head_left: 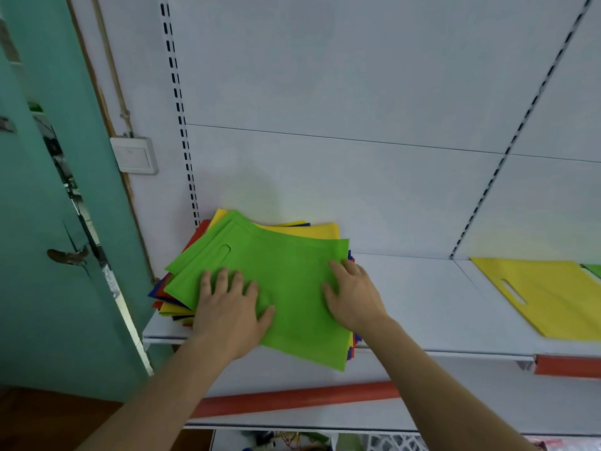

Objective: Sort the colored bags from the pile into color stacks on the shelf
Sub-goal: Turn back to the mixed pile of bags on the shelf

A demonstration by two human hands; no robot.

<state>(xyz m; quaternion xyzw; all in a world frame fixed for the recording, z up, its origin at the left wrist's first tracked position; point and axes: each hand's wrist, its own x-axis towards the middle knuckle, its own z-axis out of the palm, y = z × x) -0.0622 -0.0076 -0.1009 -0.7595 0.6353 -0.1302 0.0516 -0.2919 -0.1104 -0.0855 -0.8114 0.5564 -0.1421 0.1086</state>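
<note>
A pile of flat colored bags [192,245] lies at the left end of the white shelf [422,297]; red, blue and yellow edges show under it. A green bag [286,265] lies on top, with a second green one just beneath. My left hand [229,307] rests flat on the green bag's near left part, fingers spread. My right hand [353,294] lies on its right edge, fingers bent over that edge; whether they grip it is unclear. A single yellow bag [546,297] lies on the shelf at the far right, with a sliver of green bag [593,270] behind it.
A teal door [48,255] with a handle stands ajar at the left, close to the pile. A wall switch [135,155] sits above. A lower shelf with a red price strip [292,402] juts out below. Slotted uprights [182,125] frame the white back panel.
</note>
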